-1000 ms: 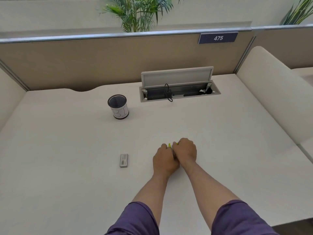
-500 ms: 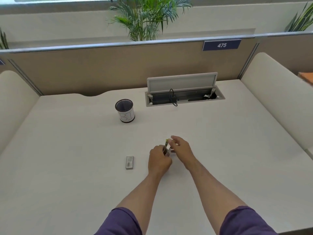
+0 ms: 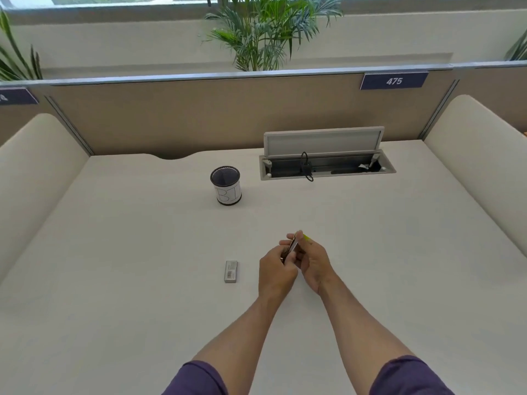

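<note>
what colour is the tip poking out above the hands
The held item's tip is yellow-green; head view.

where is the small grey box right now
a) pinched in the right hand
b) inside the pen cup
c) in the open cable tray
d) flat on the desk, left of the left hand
d: the small grey box lies flat on the desk, apart from and left of the left hand, which together with the right hand holds a slim yellow-tipped object instead.

Desk [image 3: 370, 252] matt, smooth; pen cup [image 3: 225, 186] mesh w/ paper label; partition [image 3: 199, 118] cloth.
</note>
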The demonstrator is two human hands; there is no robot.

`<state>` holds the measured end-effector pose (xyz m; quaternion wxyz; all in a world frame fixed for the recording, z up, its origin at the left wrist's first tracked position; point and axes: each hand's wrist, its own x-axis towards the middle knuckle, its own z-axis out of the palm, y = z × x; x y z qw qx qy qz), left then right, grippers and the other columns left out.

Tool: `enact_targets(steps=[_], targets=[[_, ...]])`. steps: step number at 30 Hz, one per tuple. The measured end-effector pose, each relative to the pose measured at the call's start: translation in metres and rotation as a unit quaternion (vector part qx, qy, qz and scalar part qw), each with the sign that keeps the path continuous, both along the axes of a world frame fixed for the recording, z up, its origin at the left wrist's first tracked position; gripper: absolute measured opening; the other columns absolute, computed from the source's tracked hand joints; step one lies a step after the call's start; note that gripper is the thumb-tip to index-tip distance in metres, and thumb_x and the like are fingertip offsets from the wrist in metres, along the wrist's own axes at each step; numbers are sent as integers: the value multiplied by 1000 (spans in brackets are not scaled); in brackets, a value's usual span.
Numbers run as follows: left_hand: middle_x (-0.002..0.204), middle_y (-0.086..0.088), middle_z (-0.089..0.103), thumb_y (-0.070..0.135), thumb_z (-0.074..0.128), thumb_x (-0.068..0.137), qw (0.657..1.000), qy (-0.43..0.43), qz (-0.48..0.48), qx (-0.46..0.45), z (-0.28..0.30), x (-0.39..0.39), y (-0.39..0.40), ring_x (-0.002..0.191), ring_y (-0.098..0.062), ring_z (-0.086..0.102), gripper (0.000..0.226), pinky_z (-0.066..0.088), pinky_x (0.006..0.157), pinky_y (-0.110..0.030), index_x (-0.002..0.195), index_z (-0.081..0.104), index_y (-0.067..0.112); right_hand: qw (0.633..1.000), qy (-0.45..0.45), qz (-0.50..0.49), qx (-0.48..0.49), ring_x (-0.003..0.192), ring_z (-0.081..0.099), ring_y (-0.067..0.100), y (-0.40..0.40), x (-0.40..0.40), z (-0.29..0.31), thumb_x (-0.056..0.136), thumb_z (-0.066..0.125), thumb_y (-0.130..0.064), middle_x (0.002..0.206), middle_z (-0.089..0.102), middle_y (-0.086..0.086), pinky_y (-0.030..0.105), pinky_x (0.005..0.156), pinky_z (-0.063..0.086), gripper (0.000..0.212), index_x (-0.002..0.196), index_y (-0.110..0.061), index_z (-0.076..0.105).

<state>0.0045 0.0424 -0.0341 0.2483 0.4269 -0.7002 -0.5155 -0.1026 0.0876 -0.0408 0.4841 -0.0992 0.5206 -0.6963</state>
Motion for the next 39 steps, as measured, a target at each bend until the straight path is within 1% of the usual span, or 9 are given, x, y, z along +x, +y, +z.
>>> enact_targets(steps=[7,14,17,20,25,31,33,36,39], targets=[[84,20,72,19,63,94,1000,0,3,9,-6,6,-1,80,6,66,20,46,64,-5,92,68,38,999,11,30,27,94,74,31,-4,-3,-3,86,77,-43,109,76,22,49,95,59,49,111,-1,70],[80,15,72,23,63,93,1000,-15,-6,24,-11,13,-1,78,5,67,12,48,64,-9,96,71,32,994,44,62,73,87,76,30,-4,-4,-6,84,81,-43,96,79,12,39,81,61,51,109,0,71],[78,12,70,30,66,91,999,-29,-12,36,-16,14,-2,72,3,65,4,49,62,-13,93,67,34,985,114,70,109,69,71,20,-5,-2,-2,81,83,-44,72,70,2,32,72,60,51,96,3,71],[76,10,69,34,65,91,997,-51,-21,46,-16,14,-3,66,-2,64,5,54,62,-22,88,63,30,977,173,59,109,71,68,25,-9,6,3,73,89,-45,75,69,14,39,69,57,60,93,7,67],[77,-9,73,23,47,104,982,8,-23,187,-7,9,-19,60,-21,65,26,57,61,-36,100,70,10,979,182,53,77,52,58,25,-9,7,8,87,78,-45,72,68,18,37,63,54,53,86,7,67],[66,-7,57,21,42,108,944,52,-46,323,-5,17,-27,52,-16,47,33,40,53,-27,110,64,-4,985,119,93,86,88,75,24,-5,1,3,100,57,-49,104,79,13,35,85,59,49,108,-5,77],[66,-5,56,24,43,108,924,82,-65,367,-3,19,-25,52,-15,45,32,40,53,-26,104,66,1,990,88,86,72,87,75,24,-6,5,4,102,53,-48,110,78,14,33,76,59,50,116,-4,73],[69,-3,56,26,49,107,896,122,-126,408,-2,23,-23,53,-14,44,31,42,57,-26,112,68,3,996,32,51,71,54,64,18,-6,10,4,96,60,-49,98,77,13,27,46,47,54,117,0,71],[74,-3,56,28,52,105,881,128,-171,421,0,27,-23,56,-16,49,33,48,62,-28,120,65,2,995,-9,60,78,46,51,17,-4,8,3,91,65,-54,86,71,7,26,41,41,57,117,-4,73]])
